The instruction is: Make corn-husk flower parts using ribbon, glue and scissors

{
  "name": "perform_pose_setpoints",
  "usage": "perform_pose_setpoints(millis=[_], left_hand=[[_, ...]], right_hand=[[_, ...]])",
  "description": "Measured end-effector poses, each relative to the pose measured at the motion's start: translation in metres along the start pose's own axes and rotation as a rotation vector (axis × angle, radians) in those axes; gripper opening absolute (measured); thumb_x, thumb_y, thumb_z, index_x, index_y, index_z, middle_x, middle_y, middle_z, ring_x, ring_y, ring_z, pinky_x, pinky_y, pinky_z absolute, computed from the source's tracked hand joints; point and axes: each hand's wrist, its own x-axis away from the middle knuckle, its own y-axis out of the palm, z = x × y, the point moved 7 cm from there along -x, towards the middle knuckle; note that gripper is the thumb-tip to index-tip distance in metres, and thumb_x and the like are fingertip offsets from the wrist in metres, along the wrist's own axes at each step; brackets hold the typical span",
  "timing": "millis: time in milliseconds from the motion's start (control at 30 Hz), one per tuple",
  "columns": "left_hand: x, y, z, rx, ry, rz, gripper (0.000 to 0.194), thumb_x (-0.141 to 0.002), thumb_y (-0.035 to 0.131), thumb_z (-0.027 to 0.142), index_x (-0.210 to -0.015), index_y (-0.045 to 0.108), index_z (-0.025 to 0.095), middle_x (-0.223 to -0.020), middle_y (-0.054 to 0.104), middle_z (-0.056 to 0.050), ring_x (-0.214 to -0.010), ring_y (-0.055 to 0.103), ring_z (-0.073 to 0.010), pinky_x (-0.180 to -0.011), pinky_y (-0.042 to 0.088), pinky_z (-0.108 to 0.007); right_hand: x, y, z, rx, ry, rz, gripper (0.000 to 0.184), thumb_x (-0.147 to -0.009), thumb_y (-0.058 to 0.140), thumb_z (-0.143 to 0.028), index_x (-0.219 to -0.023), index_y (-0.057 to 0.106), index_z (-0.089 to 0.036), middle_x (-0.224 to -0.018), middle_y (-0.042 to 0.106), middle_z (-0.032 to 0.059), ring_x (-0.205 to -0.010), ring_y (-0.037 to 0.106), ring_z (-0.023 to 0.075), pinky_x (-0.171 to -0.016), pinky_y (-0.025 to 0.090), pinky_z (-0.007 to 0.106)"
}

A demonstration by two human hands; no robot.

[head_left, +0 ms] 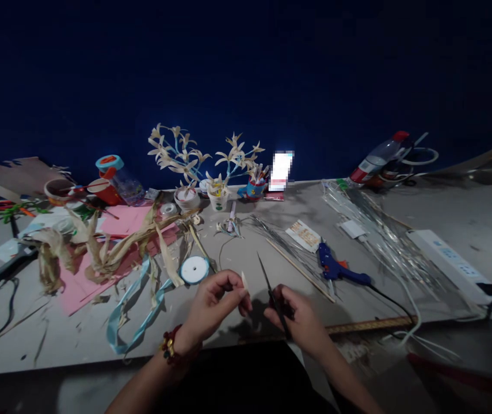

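My left hand (224, 302) pinches a small pale pointed petal (244, 280) between thumb and fingertips, its tip upward. My right hand (295, 316) is wrapped round dark scissors (267, 277), whose blades point up and away from me and look closed. The scissors stand a little to the right of the petal, apart from it. Left of my hands lie a white ribbon spool (194, 269), a light blue ribbon (118, 328) in a loop and dried corn husks (107, 259). Husk flowers (179, 152) on blue stems stand in cups at the back.
A blue glue gun (340, 270) with a black cord lies to the right, by a thin wooden stick (301, 270) and wires (384, 230). Farther right is a white power strip (448, 264). Pink paper (77, 287), a lit phone (281, 171) and a bottle (375, 161) are also here.
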Motion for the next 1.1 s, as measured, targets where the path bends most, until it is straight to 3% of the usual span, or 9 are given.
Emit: perform_pose_setpoints(millis=[133,200,300,400,667,800,967,1100], left_hand=[[-0.007,-0.015,-0.007,-0.194,-0.058,0.021,0.026,-0.091,0.063,0.039,-0.081,0.058,0.017,-0.058,0.061,0.002,-0.049,0.053,-0.0099,-0.051,0.043,-0.020],[-0.017,-0.025,-0.005,-0.468,-0.052,0.009,0.023,-0.093,0.058,0.037,-0.082,0.060,0.017,-0.058,0.059,0.003,-0.051,0.053,-0.0105,-0.053,0.042,-0.020],[-0.041,-0.036,-0.001,-1.089,-0.007,-0.083,0.018,-0.093,0.051,0.029,-0.090,0.066,0.019,-0.076,0.070,0.000,-0.067,0.062,-0.0135,-0.062,0.044,-0.022],[-0.069,-0.047,0.000,-1.266,-0.017,-0.101,0.014,-0.086,0.056,0.020,-0.086,0.070,0.020,-0.087,0.073,-0.004,-0.082,0.067,-0.0188,-0.071,0.046,-0.025],[-0.120,-0.046,-0.016,-1.547,-0.109,-0.115,0.019,-0.084,0.054,0.019,-0.081,0.074,0.019,-0.091,0.075,-0.012,-0.089,0.071,-0.0277,-0.079,0.049,-0.034],[-0.126,-0.044,-0.015,-1.595,-0.108,-0.106,0.018,-0.085,0.057,0.018,-0.083,0.074,0.019,-0.092,0.076,-0.011,-0.091,0.071,-0.0273,-0.080,0.049,-0.033],[-0.125,-0.054,-0.007,-1.622,-0.098,0.009,0.020,-0.095,0.052,0.023,-0.102,0.070,0.019,-0.108,0.074,-0.013,-0.101,0.069,-0.0264,-0.085,0.048,-0.033],[-0.126,-0.059,-0.017,-1.630,-0.130,0.055,0.019,-0.095,0.055,0.029,-0.097,0.069,0.017,-0.102,0.074,-0.014,-0.096,0.070,-0.0269,-0.081,0.048,-0.033]], right_hand=[[-0.005,-0.001,0.012,0.066,0.025,0.016,0.036,-0.081,0.067,-0.051,-0.070,0.050,-0.022,-0.063,0.050,-0.0039,-0.060,0.046,0.0145,-0.055,0.038,0.024],[-0.006,0.001,0.021,0.042,0.044,0.020,0.035,-0.081,0.067,-0.050,-0.071,0.050,-0.022,-0.064,0.051,-0.0038,-0.059,0.047,0.0144,-0.055,0.039,0.024],[-0.007,0.003,0.036,-0.014,0.061,0.042,0.036,-0.083,0.065,-0.052,-0.070,0.049,-0.023,-0.063,0.051,-0.0038,-0.059,0.049,0.0150,-0.055,0.041,0.024],[-0.007,0.005,0.047,-0.057,0.063,0.079,0.038,-0.083,0.065,-0.053,-0.067,0.048,-0.023,-0.060,0.051,-0.0041,-0.057,0.048,0.0149,-0.054,0.041,0.024],[-0.007,0.007,0.060,-0.085,0.045,0.137,0.044,-0.081,0.066,-0.058,-0.065,0.045,-0.024,-0.057,0.052,-0.0039,-0.055,0.049,0.0150,-0.053,0.041,0.023],[-0.007,0.006,0.062,-0.091,0.026,0.144,0.043,-0.081,0.067,-0.057,-0.065,0.045,-0.024,-0.056,0.052,-0.0040,-0.054,0.048,0.0150,-0.051,0.040,0.023],[-0.008,0.007,0.068,-0.087,0.017,0.138,0.041,-0.082,0.069,-0.054,-0.066,0.044,-0.024,-0.056,0.048,-0.0053,-0.054,0.046,0.0145,-0.052,0.039,0.023],[-0.009,0.009,0.071,-0.076,0.016,0.129,0.042,-0.082,0.069,-0.053,-0.067,0.041,-0.024,-0.058,0.044,-0.0062,-0.055,0.044,0.0138,-0.053,0.037,0.022]])
